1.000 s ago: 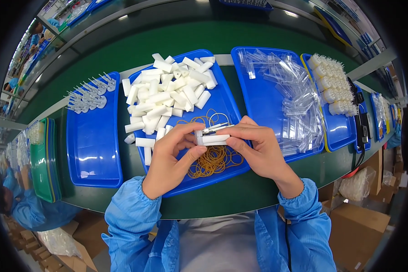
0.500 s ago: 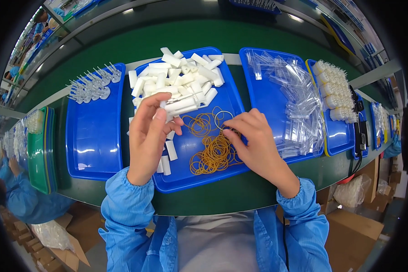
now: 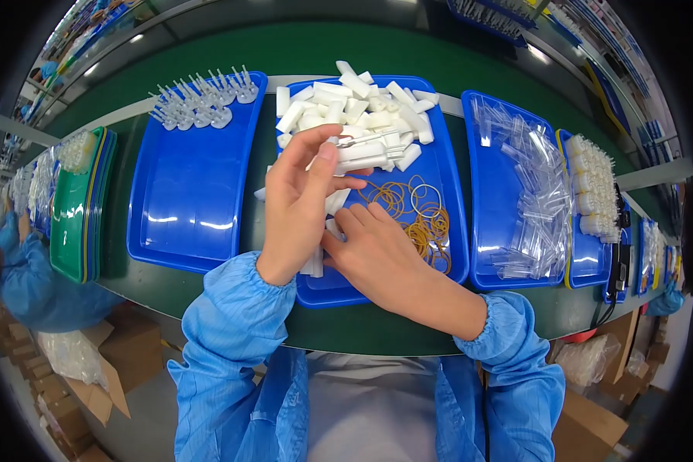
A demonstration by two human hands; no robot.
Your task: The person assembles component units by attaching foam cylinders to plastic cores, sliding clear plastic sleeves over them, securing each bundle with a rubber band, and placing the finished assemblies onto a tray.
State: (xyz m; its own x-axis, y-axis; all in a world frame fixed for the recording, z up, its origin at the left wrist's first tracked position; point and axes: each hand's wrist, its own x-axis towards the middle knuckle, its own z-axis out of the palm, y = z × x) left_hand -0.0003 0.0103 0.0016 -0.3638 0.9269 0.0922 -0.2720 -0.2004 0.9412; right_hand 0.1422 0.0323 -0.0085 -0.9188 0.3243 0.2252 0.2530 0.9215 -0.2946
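Observation:
My left hand (image 3: 296,208) is closed on a white foam piece (image 3: 362,156), with slim, shiny stem-like parts lying along it. It holds them above the middle blue tray (image 3: 456,185). Lower down, my right hand (image 3: 381,258) reaches across to the tray's near left part. Its fingers are pinched at another white foam piece (image 3: 333,228), partly hidden by the fingertips. A pile of white foam pieces (image 3: 362,100) fills the far part of the tray. Tan rubber bands (image 3: 427,231) lie tangled to the right of my right hand, a pale ring (image 3: 425,198) among them.
To the left, a blue tray (image 3: 185,189) bears clear stemmed parts (image 3: 200,100) standing at its far end. On the right, another tray holds clear plastic tubes (image 3: 543,200). Beyond it are white bristly parts (image 3: 593,185). Green trays (image 3: 73,223) are stacked far left, near a co-worker's blue sleeve (image 3: 35,262).
My right hand has left the pale ring and rubber bands and moved left to the loose foam pieces. My left hand still holds its foam piece. The whole view has shifted, trays appearing farther right.

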